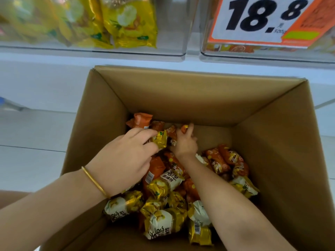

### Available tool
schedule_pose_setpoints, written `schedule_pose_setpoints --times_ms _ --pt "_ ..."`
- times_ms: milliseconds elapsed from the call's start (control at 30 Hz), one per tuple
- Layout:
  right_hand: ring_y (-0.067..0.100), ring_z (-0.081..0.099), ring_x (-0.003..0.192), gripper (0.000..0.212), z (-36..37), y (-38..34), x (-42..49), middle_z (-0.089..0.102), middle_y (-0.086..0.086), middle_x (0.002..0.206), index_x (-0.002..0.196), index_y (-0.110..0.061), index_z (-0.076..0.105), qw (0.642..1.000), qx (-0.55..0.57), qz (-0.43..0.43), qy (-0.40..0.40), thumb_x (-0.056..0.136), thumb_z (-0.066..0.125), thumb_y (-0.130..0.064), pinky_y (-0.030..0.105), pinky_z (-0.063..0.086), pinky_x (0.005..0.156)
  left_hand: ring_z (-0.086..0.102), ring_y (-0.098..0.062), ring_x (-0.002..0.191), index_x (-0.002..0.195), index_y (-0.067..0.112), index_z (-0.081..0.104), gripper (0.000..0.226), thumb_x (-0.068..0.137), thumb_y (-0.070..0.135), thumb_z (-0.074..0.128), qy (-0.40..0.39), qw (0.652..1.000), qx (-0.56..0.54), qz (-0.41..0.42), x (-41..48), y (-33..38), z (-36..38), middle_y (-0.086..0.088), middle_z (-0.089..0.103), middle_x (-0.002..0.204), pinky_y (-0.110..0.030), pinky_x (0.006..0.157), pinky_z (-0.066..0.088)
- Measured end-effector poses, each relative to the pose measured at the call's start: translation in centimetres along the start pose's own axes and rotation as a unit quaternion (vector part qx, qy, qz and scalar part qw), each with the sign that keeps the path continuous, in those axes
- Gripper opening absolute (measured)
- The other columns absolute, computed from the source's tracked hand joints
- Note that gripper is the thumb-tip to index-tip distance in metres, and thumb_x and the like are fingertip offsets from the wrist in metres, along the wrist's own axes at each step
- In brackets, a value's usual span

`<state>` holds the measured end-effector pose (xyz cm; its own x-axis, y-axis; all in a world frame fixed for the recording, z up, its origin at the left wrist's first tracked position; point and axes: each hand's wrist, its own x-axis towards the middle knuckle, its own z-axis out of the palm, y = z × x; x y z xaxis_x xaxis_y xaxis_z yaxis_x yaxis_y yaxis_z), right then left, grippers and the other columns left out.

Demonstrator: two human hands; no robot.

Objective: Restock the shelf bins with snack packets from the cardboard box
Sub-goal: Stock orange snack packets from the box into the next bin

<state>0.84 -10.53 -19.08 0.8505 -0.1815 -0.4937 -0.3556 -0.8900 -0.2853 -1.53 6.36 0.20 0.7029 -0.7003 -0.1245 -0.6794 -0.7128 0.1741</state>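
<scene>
packets (168, 180) sit loose in the cardboard box (181, 98), your left hand (126, 158) pinching a gold packet (161, 141), right hand (184, 144) curled round an orange packet (172, 133), so keep colours apart for the bins (172, 24).

The cardboard box (181, 95) is plain brown. Inside, the orange packets (224, 160) carry yellow and white print, and the gold packets (163, 221) have a white panel with dark characters. The left hand (125, 156) pinches a gold wrapper (160, 141) with a small green mark. The right hand (184, 144) grips an orange wrapper (185, 128) with a gold end. The bracelet (94, 180) is gold. The yellow packets (130, 24) in the clear bin (172, 33) show a white round patch. The price sign (257, 20) is white with black numerals 18.8, an orange border and 1 green strip. The shelf (54, 84) is white.
</scene>
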Motion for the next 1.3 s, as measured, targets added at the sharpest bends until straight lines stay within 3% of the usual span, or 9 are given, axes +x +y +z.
schedule_pose_setpoints --times_ms 300,433,500,600,700,833,1000,1167,1300 --pt "0.032 0.054 0.11 0.047 -2.4 1.4 -2.4 0.02 0.005 0.143 0.118 -0.02 0.056 0.982 0.184 0.023 0.028 0.077 0.076 -0.029 0.035 0.049 0.096 0.052 -0.023 0.12 0.102 0.022 0.069 0.019 0.083 0.018 0.065 -0.025 0.999 -0.028 -0.038 1.0 1.0 -0.2 -0.002 0.056 0.128 -0.033 0.086 0.054" --pt "0.02 0.049 0.106 0.044 -6.5 2.4 -7.0 0.02 0.001 0.142 0.115 -0.02 0.059 0.973 0.223 0.01 0.06 0.075 0.077 -0.027 0.024 0.04 0.093 0.043 -0.016 0.126 0.13 0.02 0.05 0.034 0.097 0.025 0.047 -0.116 0.947 -0.204 -0.219 2.5 1.8 0.0 0.001 0.047 0.133 -0.024 0.1 0.038" --pt "0.017 0.047 0.103 0.043 -8.8 2.3 -9.3 0.02 -0.001 0.142 0.113 -0.022 0.059 0.97 0.228 -0.015 0.089 0.074 0.077 -0.026 0.017 0.036 0.088 0.054 -0.023 0.115 0.139 0.012 0.038 0.048 0.096 0.028 0.051 -0.113 0.843 -0.391 -0.352 3.3 2.2 0.2 -0.008 0.052 0.126 -0.03 0.097 0.045" --pt "0.004 0.036 0.099 0.042 -12.4 1.1 -13.2 0.023 -0.005 0.136 0.111 -0.025 0.06 0.954 0.26 -0.078 0.129 0.073 0.078 -0.026 -0.003 0.03 0.078 0.059 -0.031 0.106 0.142 0.011 0.03 0.066 0.089 0.036 0.062 -0.093 0.576 -0.667 -0.463 3.6 3.1 -0.4 -0.019 0.051 0.129 -0.042 0.083 0.055" --pt "-0.002 0.034 0.1 0.038 -15.4 -0.5 -17.4 0.022 -0.01 0.131 0.104 -0.033 0.058 0.943 0.275 -0.133 0.13 0.072 0.078 -0.032 -0.009 0.027 0.077 0.065 -0.032 0.095 0.126 0.016 0.05 0.052 0.083 0.039 0.068 -0.079 0.466 -0.773 -0.423 3.5 4.0 -2.3 -0.017 0.06 0.12 -0.047 0.068 0.057" --pt "-0.018 0.035 0.105 0.025 -18.4 -1.8 -20.6 0.03 -0.005 0.13 0.111 -0.033 0.06 0.924 0.343 -0.143 0.091 0.087 0.065 -0.033 -0.006 0.026 0.087 0.068 -0.025 0.082 0.108 0.01 0.062 0.025 0.087 0.022 0.065 -0.038 0.527 -0.766 -0.366 3.2 4.8 -4.7 -0.012 0.069 0.098 -0.038 0.06 0.058" --pt "0.023 0.053 0.108 0.061 -21.9 -2.1 -21.0 0.031 -0.001 0.123 0.13 -0.032 0.05 0.957 0.251 -0.142 0.039 0.079 0.064 0.0 0.03 0.041 0.105 0.066 -0.027 0.098 0.111 0.013 0.06 0.03 0.084 0.019 0.069 -0.043 0.639 -0.708 -0.299 2.1 4.4 -6.3 -0.014 0.069 0.108 -0.045 0.085 0.054" --pt "0.019 0.055 0.099 0.057 -23.6 -1.0 -20.0 0.048 0.004 0.122 0.134 -0.038 0.046 0.972 0.054 -0.195 0.115 0.085 0.068 -0.017 0.029 0.045 0.096 0.064 -0.029 0.104 0.121 0.016 0.053 0.062 0.064 0.026 0.076 -0.042 0.646 -0.713 -0.27 1.5 4.3 -7.2 -0.011 0.066 0.113 -0.051 0.088 0.051" --pt "0.001 0.05 0.054 0.051 -26.1 -0.5 -19.8 0.063 -0.007 0.112 0.129 -0.034 0.049 0.975 -0.002 -0.195 0.109 0.084 0.066 -0.048 0.032 0.055 0.074 0.066 -0.026 0.099 0.116 0.016 0.056 0.054 0.066 0.029 0.072 -0.028 0.646 -0.717 -0.26 1.8 4.0 -7.7 -0.009 0.068 0.108 -0.042 0.079 0.054"
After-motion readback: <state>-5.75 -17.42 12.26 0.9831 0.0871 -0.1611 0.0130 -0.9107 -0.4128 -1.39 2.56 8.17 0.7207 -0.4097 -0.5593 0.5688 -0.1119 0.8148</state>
